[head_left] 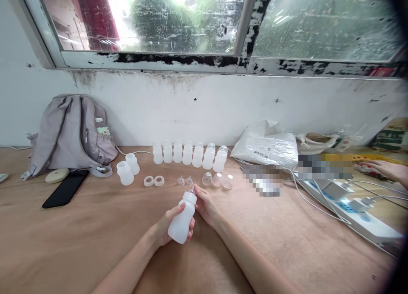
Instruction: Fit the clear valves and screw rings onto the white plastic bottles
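Note:
My left hand [168, 226] is wrapped round a white translucent bottle [181, 222], tilted with its neck up and to the right. At the bottle's mouth, my right hand [205, 204] has its fingers closed on a clear nipple [192, 190]. Beyond my hands lie two more nipples [181, 180], with two white rings [148, 181] left of them and several clear domed caps [207, 179] to the right. Two open bottles [125, 173] stand at the left. A row of capped bottles [187, 153] stands near the wall.
A grey backpack [70, 132], a black phone [65, 189] and a round beige object [57, 175] are at the left. On the right are a white plastic package [267, 145], a power strip [366, 224] with cables, and another person's hand [387, 169].

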### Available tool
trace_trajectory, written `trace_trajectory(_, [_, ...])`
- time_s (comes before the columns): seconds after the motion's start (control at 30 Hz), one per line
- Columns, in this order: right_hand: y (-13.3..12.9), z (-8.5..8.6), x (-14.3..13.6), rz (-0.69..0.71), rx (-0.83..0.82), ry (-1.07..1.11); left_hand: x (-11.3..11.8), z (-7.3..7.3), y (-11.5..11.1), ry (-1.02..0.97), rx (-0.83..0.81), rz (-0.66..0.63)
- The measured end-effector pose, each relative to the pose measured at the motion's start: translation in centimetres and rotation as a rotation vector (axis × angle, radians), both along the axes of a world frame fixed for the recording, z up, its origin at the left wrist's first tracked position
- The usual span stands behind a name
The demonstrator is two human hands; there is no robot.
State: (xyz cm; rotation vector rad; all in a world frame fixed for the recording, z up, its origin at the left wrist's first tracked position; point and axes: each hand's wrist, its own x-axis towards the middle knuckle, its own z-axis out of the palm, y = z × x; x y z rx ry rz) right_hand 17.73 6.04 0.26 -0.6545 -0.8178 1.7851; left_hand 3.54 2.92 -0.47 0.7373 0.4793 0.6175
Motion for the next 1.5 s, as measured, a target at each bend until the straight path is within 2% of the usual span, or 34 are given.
trace_trajectory(0.2, [0.5, 0.1, 1.0, -0.057, 0.031, -0.094, 0.1, -0.3, 0.1, 0.075, 0.021, 0.039])
trace_trajectory(0.6, [0.3, 0.3, 1.5, -0.078, 0.089, -0.145, -0.2, 0.2, 0.1, 0.139, 0.024, 0.063])
trace_trajectory(0.77, [1.2, -0.3, 2.3, -0.184, 0.058, -0.122, -0.4, 0.8, -0.3, 0.173, 0.056, 0.028])
trace_trajectory(0.87, [1.9, -0.7, 3.1, -0.235, 0.047, -0.136, -0.2, 1.3, -0.5, 0.205, 0.112, 0.112])
trace_trajectory(0.97, [2.2, -1.1, 3.6, -0.237, 0.049, -0.159, -0.3, 1.4, -0.2, 0.326, 0.311, 0.362])
trace_trajectory(1.07, [2.3, -1.5, 3.5, -0.223, 0.041, -0.167, -1.0, 1.2, 0.4, 0.531, 0.676, 0.633])
trace_trajectory(1.17, [2.2, -1.8, 3.3, -0.203, 0.051, -0.17, -2.2, 0.6, 1.1, 0.67, 0.916, 0.784])
trace_trajectory(1.23, [2.2, -1.8, 3.2, -0.19, 0.064, -0.173, -2.9, 0.2, 1.6, 0.738, 1.023, 0.848])
trace_trajectory(1.33, [2.1, -1.9, 3.2, -0.167, 0.089, -0.179, -3.6, -0.2, 2.2, 0.877, 1.21, 0.849])
trace_trajectory(1.5, [2.1, -1.9, 3.1, -0.161, 0.11, -0.197, -4.3, 0.6, 2.3, 1.043, 1.418, 0.941])
